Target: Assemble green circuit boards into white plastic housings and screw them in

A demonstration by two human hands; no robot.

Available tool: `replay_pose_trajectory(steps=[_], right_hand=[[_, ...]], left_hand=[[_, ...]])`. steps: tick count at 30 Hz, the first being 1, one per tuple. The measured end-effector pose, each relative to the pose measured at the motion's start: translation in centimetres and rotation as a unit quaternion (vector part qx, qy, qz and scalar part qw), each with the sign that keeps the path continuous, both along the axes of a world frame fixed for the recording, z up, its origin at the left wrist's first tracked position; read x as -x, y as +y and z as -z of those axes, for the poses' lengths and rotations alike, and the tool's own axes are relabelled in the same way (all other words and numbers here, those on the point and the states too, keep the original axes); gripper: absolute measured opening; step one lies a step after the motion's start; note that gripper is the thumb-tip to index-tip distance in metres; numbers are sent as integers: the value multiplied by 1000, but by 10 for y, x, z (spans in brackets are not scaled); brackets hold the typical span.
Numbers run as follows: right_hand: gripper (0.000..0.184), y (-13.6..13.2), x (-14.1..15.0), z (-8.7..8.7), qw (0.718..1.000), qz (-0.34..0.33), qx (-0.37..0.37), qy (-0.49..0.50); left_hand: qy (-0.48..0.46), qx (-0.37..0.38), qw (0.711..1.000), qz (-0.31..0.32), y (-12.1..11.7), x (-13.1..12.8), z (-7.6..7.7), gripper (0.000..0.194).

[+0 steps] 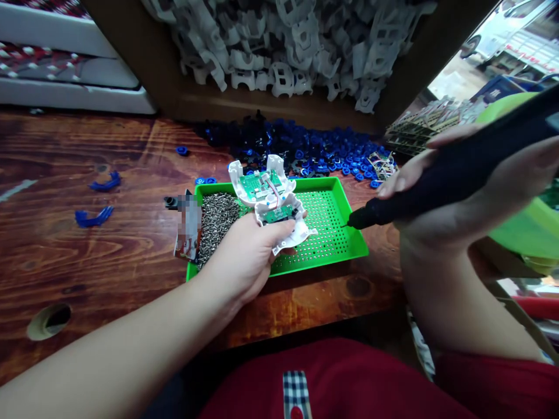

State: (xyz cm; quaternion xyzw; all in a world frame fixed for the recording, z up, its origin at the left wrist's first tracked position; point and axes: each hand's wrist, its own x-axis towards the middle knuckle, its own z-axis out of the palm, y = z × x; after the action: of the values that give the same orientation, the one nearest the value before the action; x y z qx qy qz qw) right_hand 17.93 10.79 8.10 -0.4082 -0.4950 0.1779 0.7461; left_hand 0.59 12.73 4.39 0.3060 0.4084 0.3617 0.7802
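My left hand grips a white plastic housing with green circuit boards in its two halves, joined by a thin cable. It hovers over a green tray. My right hand is wrapped round a black electric screwdriver, its tip pointing left over the tray's right side. Small metal screws are heaped in the tray's left end. Its right part is a perforated plate with many screws seated in rows of holes. The tip is apart from the housing.
Behind the tray lies a pile of small blue plastic parts. A box of white shells stands at the back. Blue pieces lie on the wooden table, which has a round hole at left. A yellow-green basin is at right.
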Motion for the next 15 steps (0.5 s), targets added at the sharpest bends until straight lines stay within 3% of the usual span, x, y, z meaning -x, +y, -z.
replay_pose_trajectory(steps=[2, 15], right_hand=[[43, 6, 2, 6, 999, -25, 17, -14], [44, 11, 4, 19, 1000, -19, 20, 10]], left_hand=[[4, -2, 1000, 9, 0, 0, 1, 20], [-1, -17, 998, 52, 2, 0, 3, 23]])
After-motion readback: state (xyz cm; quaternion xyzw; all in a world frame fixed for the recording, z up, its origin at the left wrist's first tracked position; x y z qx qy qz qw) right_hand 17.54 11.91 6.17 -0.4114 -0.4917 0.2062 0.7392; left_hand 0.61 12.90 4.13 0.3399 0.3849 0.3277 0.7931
